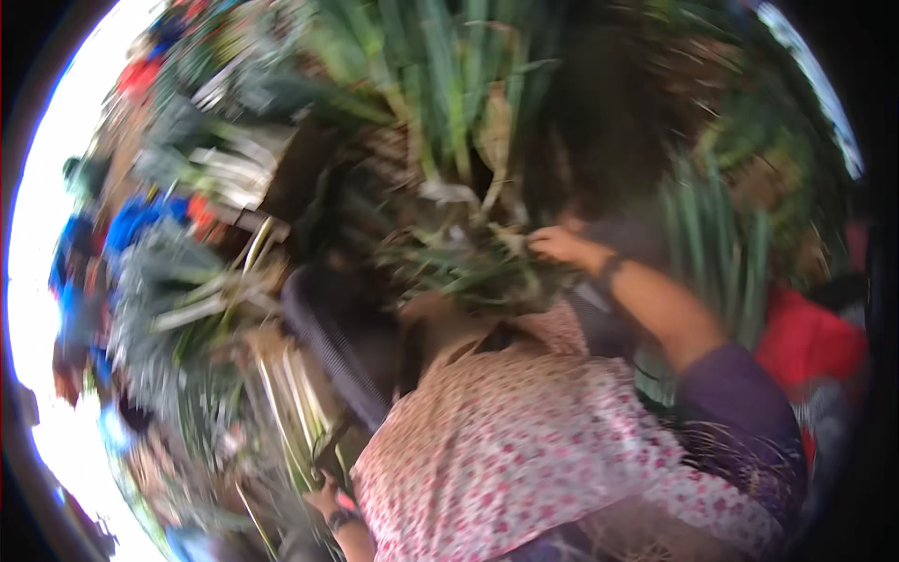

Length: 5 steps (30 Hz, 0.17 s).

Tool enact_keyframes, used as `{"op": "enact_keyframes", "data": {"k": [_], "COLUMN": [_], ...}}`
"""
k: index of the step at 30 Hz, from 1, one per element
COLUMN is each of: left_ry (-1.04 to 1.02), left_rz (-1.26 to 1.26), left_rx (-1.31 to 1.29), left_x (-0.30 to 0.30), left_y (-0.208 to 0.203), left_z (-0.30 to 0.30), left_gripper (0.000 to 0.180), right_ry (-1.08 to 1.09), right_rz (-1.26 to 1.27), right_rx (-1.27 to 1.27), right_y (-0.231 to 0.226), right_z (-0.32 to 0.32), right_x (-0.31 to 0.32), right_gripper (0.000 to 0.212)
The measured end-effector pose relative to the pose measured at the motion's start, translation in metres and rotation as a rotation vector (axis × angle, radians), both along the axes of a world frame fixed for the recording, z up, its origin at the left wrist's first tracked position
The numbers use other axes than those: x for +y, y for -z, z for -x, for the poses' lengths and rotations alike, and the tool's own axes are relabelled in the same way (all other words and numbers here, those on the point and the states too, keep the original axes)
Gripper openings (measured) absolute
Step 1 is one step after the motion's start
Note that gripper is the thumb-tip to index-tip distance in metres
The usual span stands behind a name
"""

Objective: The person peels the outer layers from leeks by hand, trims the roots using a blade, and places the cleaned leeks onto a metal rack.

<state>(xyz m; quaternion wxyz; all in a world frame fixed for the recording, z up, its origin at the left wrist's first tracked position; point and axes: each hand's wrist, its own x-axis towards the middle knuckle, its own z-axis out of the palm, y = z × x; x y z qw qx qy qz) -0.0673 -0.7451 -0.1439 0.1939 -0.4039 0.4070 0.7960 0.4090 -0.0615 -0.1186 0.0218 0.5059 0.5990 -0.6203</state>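
Observation:
My right hand (562, 245), in a purple sleeve with a dark wristband, reaches to the middle. Its fingers are drawn together beside loose green leek leaves (468, 267); blur hides what is between them. Just beyond stand tall leeks (454, 103), upright with pale lower ends. Low on the left, my left hand (328, 501) has thumb and fingers apart. It is at the green ends of several white-stalked leeks (290, 403), and I cannot tell whether it touches them. A patterned pink-and-white cloth (496, 431) covers my front.
Leeks with bushy leaves (173, 309) are heaped on the left, with more pale stalks (239, 169) behind. A dark, curved padded edge (332, 342) stands close left of me. On the right are upright green leaves (716, 244) and a red object (810, 342).

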Motion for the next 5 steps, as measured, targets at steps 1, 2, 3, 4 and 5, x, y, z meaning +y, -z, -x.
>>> {"op": "enact_keyframes", "data": {"k": [1,2,3,4,5], "left_ry": [0.162,0.374,0.697,0.96,0.972], "left_rz": [-0.051,-0.046,0.341,0.755,0.758], "left_rx": [-0.095,-0.154,0.31,0.78,0.781], "left_x": [0.079,0.22,0.204,0.137,0.142], "left_y": [-0.008,-0.091,-0.104,-0.09,-0.086], "left_z": [-0.027,-0.053,-0.03,0.025,0.03], "left_gripper": [0.038,0.032,0.035,0.038,0.038], "right_ry": [0.024,0.034,0.027,0.005,0.118], "right_rz": [-0.087,-0.158,-0.114,-0.191,-0.128], "right_rx": [-0.107,-0.199,-0.176,-0.046,-0.048], "right_y": [-0.002,-0.028,-0.009,0.007,0.006], "right_z": [-0.048,-0.06,-0.057,-0.046,-0.038], "right_x": [0.008,0.009,0.023,0.036,0.042], "right_gripper": [0.031,0.026,0.02,0.017,0.017]}}
